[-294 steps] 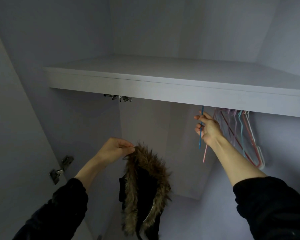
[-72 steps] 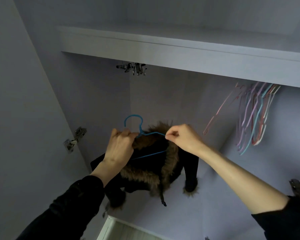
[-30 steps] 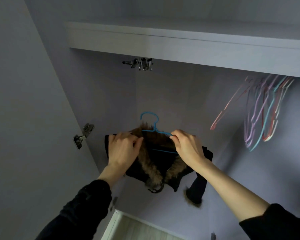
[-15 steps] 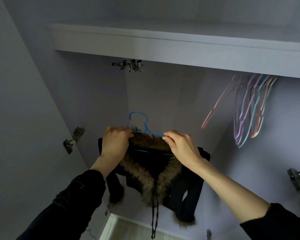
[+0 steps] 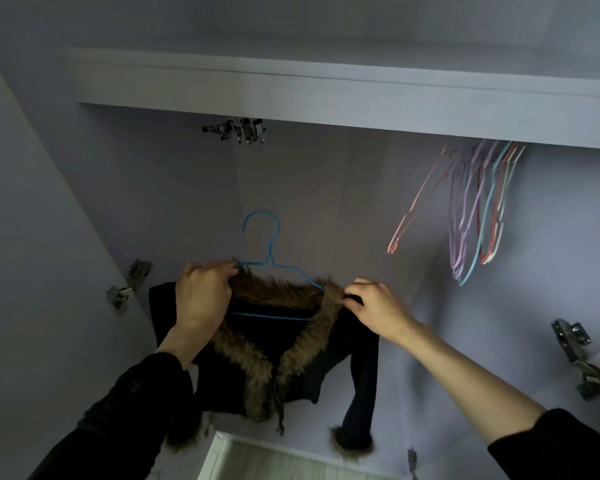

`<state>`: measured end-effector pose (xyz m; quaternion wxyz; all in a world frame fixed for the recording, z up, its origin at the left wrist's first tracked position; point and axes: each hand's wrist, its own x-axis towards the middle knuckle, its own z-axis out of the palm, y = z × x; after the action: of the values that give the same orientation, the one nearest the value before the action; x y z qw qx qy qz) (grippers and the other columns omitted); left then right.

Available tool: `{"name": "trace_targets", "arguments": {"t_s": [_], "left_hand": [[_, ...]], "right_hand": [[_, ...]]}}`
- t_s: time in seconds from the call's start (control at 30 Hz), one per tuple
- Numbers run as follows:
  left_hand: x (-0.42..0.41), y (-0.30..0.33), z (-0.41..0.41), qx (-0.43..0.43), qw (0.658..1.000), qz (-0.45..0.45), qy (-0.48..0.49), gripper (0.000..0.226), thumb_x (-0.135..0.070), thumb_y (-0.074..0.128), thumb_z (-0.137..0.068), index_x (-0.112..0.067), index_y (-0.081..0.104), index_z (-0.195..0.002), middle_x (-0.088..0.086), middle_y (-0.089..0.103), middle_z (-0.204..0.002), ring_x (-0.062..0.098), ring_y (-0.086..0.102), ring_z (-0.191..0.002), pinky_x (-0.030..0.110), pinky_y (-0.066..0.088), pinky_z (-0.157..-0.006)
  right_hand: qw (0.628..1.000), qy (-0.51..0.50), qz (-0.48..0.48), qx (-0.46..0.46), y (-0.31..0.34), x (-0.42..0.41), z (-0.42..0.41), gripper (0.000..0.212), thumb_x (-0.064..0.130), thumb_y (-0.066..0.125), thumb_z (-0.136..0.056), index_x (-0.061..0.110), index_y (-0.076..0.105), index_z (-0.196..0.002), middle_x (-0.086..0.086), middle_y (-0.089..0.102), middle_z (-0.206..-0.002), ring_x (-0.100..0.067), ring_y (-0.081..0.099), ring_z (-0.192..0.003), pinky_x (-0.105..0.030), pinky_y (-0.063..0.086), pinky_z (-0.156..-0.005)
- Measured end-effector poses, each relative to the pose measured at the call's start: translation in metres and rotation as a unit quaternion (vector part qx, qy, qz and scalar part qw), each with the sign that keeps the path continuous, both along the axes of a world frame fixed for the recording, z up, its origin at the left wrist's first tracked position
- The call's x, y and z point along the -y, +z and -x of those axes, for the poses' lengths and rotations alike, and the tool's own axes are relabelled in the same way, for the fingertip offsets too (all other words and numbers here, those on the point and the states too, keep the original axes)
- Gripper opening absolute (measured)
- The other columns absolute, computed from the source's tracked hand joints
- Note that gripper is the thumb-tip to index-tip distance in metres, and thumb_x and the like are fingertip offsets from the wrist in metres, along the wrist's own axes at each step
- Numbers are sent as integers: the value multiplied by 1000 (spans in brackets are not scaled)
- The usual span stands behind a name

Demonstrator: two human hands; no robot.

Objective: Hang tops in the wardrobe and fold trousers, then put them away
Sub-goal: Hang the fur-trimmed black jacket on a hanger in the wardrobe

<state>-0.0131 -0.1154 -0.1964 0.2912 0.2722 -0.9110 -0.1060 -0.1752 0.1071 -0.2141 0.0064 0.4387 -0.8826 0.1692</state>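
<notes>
While the black jacket (image 5: 291, 368) with its brown fur collar is draped over the blue wire hanger (image 5: 269, 265), it is held up inside the open wardrobe, below the shelf (image 5: 326, 95) and apart from it. The hanger's left shoulder and the fur there are gripped by the left hand (image 5: 201, 299), fingers curled round them. The jacket's right shoulder is pinched by the right hand (image 5: 378, 310) beside the collar. The hanger's right arm is hidden under the fur; only its hook, neck and lower bar are seen. The jacket's left sleeve is largely covered by the left forearm, and its fur cuff is hard to make out. The right sleeve hangs free, ending in a fur cuff. To the right, a bunch of coloured hangers (image 5: 478, 209) is hung under the shelf; their hooks are cut off by the shelf edge. A metal fitting (image 5: 236, 129) is seen under the shelf, and door hinges (image 5: 129, 285) at both sides.
</notes>
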Motion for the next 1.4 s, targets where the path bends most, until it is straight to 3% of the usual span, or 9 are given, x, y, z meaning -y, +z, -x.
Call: {"name": "trace_targets", "arguments": {"t_s": [0.1,0.23,0.4,0.53,0.77,0.87,1.03,1.23,1.4], "left_hand": [[2,1,0,-18,1000,1,-1,27,14,57,-80,0,73,-97,17,72,-95,42,62,-83,45,53,-64],[3,5,5,-53,997,59,-26,20,18,66,-71,1,74,-75,16,71,-71,32,65,-61,42,48,-68],[3,12,12,-50,995,81,-19,21,17,69,-69,-1,75,-78,14,71,-70,31,64,-62,40,45,-70],[2,26,30,-23,997,75,-21,14,6,62,-83,0,73,-77,17,69,-68,32,62,-61,37,41,-73],[-6,40,54,-13,994,101,-45,29,-2,51,-89,-8,65,-113,12,67,-111,30,61,-98,36,32,-81],[-8,48,54,-51,987,137,-65,40,1,58,-84,-4,58,-125,18,57,-128,35,54,-114,46,37,-87],[0,83,57,-72,972,208,-79,63,4,53,-85,-1,32,-144,23,28,-150,40,26,-138,58,29,-102],[23,116,63,-18,969,243,-50,82,-2,50,-87,-9,-3,-149,17,-3,-157,37,-4,-144,52,3,-116],[33,123,61,-3,962,268,-61,91,-2,50,-85,-16,-18,-144,9,-25,-150,36,-10,-144,51,-8,-113]], "right_hand": [[999,10,4,-41,7,2,2,20,25,55,-93,13,66,-104,-3,61,-105,-25,59,-102,-33,44,-81],[994,38,-2,-100,20,1,-1,22,21,52,-93,12,60,-111,-7,59,-107,-28,57,-103,-37,44,-79],[987,54,46,-143,35,-5,-11,9,12,63,-84,4,64,-87,-12,60,-87,-32,61,-87,-39,48,-60],[986,-5,124,-109,46,-6,-12,6,3,62,-84,0,66,-86,-13,60,-86,-33,59,-89,-36,45,-70],[975,-176,132,-24,52,-1,-7,11,4,50,-88,1,61,-87,-13,56,-98,-34,56,-95,-35,42,-74],[955,-247,158,41,50,13,-11,11,4,50,-87,8,60,-84,-13,60,-96,-34,59,-98,-30,39,-70],[919,-308,222,110,56,56,3,24,1,48,-88,2,61,-109,-16,57,-118,-33,57,-108,-30,45,-86],[866,-325,324,200,67,116,26,29,-3,44,-88,-2,58,-113,-19,57,-119,-33,56,-111,-36,45,-95],[842,-343,370,192,67,144,35,30,-3,44,-89,-3,56,-117,-20,52,-125,-34,53,-113,-31,40,-92]]}}
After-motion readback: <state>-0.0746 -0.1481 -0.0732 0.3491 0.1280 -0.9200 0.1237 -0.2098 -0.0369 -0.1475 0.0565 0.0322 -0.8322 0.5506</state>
